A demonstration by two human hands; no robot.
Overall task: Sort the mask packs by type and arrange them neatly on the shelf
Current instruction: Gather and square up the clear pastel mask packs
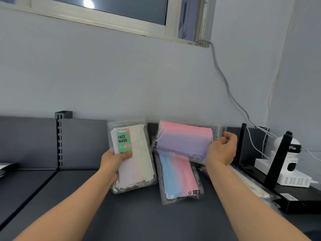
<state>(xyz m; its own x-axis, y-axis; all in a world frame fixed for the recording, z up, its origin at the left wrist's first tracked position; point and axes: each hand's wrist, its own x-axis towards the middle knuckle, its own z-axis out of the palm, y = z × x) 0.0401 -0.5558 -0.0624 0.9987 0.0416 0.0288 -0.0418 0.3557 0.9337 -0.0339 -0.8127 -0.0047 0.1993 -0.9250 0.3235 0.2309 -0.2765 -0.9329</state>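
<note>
My left hand (112,160) grips a clear pack of pale masks with a green "FACE MASK" label (133,160), holding it upright against the shelf's back panel. My right hand (223,146) pinches the right end of a pink-to-purple mask pack (184,140), held sideways above the shelf. Under it a blue-and-pink mask pack (178,176) lies flat on the dark shelf surface (139,214). Another clear pack (257,190) lies partly hidden behind my right forearm.
A slotted upright post (60,141) divides the back panel on the left. A black divider frame (243,145) stands at the right, with a white camera (291,162) on a box behind it. Cables run down the wall. Flat white items (7,168) lie at the far left.
</note>
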